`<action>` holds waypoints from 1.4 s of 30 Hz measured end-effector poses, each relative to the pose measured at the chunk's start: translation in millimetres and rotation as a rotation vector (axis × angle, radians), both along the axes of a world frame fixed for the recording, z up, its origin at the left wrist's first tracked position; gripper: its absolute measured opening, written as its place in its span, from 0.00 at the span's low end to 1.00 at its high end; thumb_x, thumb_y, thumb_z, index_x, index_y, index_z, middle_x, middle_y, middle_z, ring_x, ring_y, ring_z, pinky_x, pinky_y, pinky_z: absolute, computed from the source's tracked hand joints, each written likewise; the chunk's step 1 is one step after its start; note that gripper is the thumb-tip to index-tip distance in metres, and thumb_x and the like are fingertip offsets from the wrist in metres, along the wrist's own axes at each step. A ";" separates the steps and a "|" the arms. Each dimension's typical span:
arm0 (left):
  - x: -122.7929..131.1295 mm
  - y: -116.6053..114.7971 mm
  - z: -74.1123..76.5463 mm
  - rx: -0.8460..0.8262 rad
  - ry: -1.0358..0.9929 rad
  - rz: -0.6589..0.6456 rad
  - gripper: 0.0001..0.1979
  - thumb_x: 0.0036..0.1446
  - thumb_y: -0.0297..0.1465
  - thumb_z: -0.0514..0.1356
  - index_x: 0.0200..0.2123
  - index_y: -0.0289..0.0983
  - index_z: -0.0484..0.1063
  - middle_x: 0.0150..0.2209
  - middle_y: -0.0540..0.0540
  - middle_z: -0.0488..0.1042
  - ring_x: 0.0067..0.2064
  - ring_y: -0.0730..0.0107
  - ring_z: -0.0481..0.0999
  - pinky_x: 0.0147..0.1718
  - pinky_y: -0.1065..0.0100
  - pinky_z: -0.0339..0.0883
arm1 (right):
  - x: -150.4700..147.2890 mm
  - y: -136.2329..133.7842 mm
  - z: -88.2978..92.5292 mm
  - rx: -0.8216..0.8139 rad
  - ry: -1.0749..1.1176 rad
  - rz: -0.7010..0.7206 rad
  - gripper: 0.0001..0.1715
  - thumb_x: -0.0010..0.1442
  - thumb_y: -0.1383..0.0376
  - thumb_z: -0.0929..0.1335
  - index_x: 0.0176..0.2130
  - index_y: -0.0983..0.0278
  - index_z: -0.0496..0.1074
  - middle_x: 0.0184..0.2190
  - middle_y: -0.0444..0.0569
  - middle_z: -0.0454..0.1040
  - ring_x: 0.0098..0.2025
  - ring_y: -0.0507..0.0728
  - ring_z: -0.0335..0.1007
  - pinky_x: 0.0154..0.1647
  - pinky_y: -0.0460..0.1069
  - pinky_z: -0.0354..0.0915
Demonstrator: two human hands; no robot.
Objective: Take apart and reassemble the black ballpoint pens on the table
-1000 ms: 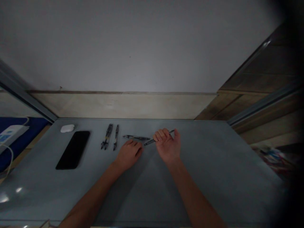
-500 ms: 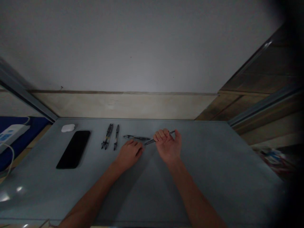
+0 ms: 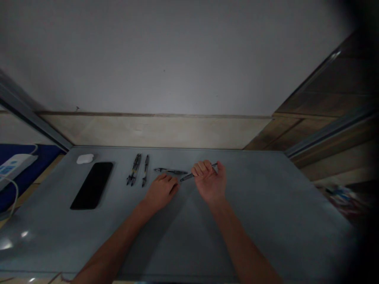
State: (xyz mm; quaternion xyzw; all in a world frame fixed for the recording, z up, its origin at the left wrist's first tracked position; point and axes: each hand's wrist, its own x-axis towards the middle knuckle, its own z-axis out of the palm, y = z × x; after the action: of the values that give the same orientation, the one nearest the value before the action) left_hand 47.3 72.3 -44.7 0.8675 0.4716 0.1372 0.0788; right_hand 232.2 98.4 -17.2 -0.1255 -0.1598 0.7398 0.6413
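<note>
My right hand is turned palm up, its fingers curled round a dark pen that slants down to the left, with the thumb at its upper end. Close to the pen's lower left tip is my left hand, back upward, with its fingers bent together; whatever they hold, if anything, is hidden. Another pen lies flat just beyond my left hand. Further left a single pen lies on the grey table, beside a small group of pens.
A black phone and a white earphone case lie on the left part of the table. A white power strip rests on blue cloth beyond the left edge. Behind the table stands a pale wall.
</note>
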 end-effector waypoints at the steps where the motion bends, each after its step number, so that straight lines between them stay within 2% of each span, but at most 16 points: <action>1: 0.1 -0.2 0.2 -0.001 0.000 -0.001 0.12 0.66 0.34 0.51 0.38 0.37 0.72 0.35 0.44 0.76 0.42 0.61 0.72 0.46 0.59 0.65 | 0.1 0.0 0.0 0.000 0.012 0.002 0.28 0.62 0.54 0.64 0.24 0.61 0.42 0.20 0.40 0.46 0.22 0.52 0.48 0.25 0.50 0.57; 6: 0.8 -0.8 1.0 -0.002 0.003 0.009 0.12 0.67 0.34 0.50 0.38 0.37 0.72 0.35 0.44 0.76 0.42 0.61 0.72 0.46 0.59 0.65 | 0.8 0.2 -0.6 -0.005 0.071 0.033 0.27 0.60 0.57 0.64 0.24 0.61 0.40 0.20 0.39 0.45 0.22 0.52 0.47 0.26 0.49 0.57; 17: 0.6 -0.6 -0.2 -0.009 0.006 0.009 0.12 0.66 0.35 0.51 0.38 0.37 0.72 0.36 0.44 0.76 0.42 0.60 0.72 0.46 0.59 0.65 | 0.3 -1.1 0.8 -0.014 0.067 0.028 0.27 0.60 0.56 0.64 0.25 0.61 0.40 0.20 0.40 0.46 0.22 0.52 0.46 0.25 0.50 0.56; 42: 0.2 -0.2 -2.6 0.013 0.001 0.007 0.12 0.67 0.34 0.50 0.38 0.36 0.72 0.36 0.44 0.76 0.42 0.61 0.72 0.46 0.59 0.65 | 0.6 -0.4 0.1 -0.011 0.078 0.043 0.26 0.59 0.58 0.63 0.25 0.61 0.39 0.20 0.39 0.44 0.23 0.52 0.44 0.25 0.49 0.54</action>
State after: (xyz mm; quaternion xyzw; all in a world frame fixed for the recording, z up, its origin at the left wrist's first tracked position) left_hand 47.5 72.2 -47.3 0.8664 0.4739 0.1400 0.0723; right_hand 232.8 98.0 -17.1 -0.0967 -0.1336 0.7588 0.6302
